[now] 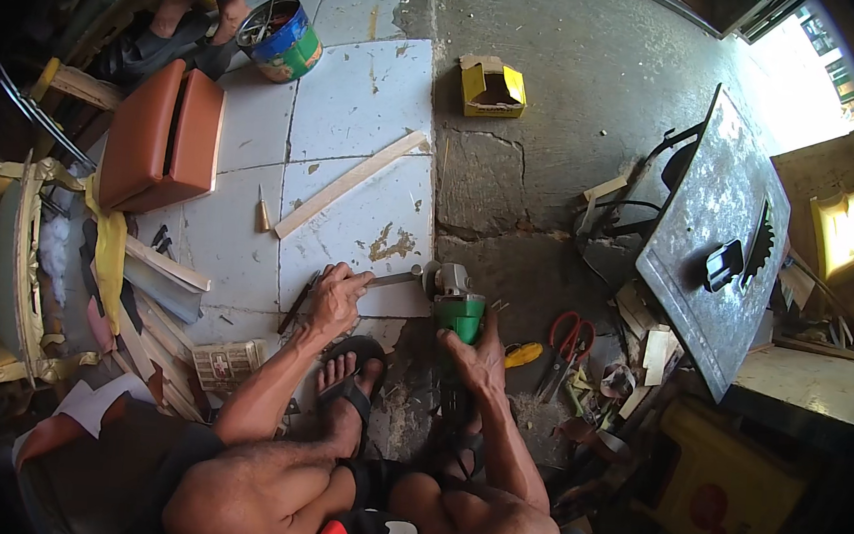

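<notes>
My right hand (pixel 478 359) is wrapped round the body of a green angle grinder (pixel 459 316), low over the floor in front of my feet. My left hand (pixel 339 300) is closed on one end of a narrow, flat greyish strip (pixel 392 278). The strip's other end reaches the grinder's head, at its left side; whether it touches the disc, I cannot tell. Just right of my right hand lies a yellow-handled tool (pixel 522 355). Scissors with red handles (pixel 566 344) are on the floor farther right. A long wooden strip (pixel 349 185) lies on the tiles ahead of my left hand.
A tilted metal saw table (pixel 712 239) with a toothed blade stands at right. Ahead sit a yellow box (pixel 493 89) and a paint bucket (pixel 280 40). An awl (pixel 263 210), a brown padded block (pixel 161 136) and wood offcuts (pixel 156 331) are at left. Another person's feet (pixel 228 16) show far left.
</notes>
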A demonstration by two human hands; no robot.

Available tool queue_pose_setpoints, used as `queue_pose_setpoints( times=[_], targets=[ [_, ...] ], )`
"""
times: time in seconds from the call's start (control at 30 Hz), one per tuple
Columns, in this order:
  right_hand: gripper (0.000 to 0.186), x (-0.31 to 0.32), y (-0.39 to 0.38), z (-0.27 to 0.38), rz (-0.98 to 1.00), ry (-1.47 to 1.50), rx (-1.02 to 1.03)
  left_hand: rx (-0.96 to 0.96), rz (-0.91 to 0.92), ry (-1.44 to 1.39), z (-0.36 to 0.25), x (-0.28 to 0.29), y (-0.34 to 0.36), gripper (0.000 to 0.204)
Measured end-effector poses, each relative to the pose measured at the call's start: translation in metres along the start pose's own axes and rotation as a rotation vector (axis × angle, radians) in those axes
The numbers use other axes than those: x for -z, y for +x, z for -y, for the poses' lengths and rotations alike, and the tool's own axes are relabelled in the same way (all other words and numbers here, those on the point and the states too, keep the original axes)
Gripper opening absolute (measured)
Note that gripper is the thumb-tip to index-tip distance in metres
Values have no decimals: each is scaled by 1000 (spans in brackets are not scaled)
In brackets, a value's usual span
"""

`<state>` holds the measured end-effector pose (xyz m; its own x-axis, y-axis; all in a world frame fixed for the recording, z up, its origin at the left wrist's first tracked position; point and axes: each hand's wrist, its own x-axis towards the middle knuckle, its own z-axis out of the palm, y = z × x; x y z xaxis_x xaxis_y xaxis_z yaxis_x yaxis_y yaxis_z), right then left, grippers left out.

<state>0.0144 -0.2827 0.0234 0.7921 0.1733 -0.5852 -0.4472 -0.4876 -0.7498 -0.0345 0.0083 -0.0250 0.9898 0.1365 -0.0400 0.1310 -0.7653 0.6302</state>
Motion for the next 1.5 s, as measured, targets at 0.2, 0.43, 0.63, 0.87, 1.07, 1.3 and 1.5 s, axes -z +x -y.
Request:
queue_pose_setpoints(
  times=[0.2, 0.43, 0.63, 0.87, 1.07, 1.3, 1.5],
  targets=[
    [106, 2, 1, -1, 3, 1, 12, -41, -3, 1, 2, 2, 3, 42],
    [103, 4, 0, 3, -1, -4, 29, -54, 15, 29, 7, 4, 4, 43],
    [98, 5, 0, 6, -10, -7, 30, -81, 37, 52, 4, 8, 8, 44],
    [99, 7, 2, 8, -8, -30, 36, -134, 39, 94, 3, 13, 14, 44],
    [100, 9, 2, 9, 8, -32, 29, -179, 37, 139, 3, 16, 20, 44],
    [102, 10, 3, 6, 18, -59, 45, -263, 16, 169, 16, 13, 27, 50],
    [101, 11, 2, 10, 23, -55, 46, -284, 4, 190, 17, 12, 27, 49]
  ],
)
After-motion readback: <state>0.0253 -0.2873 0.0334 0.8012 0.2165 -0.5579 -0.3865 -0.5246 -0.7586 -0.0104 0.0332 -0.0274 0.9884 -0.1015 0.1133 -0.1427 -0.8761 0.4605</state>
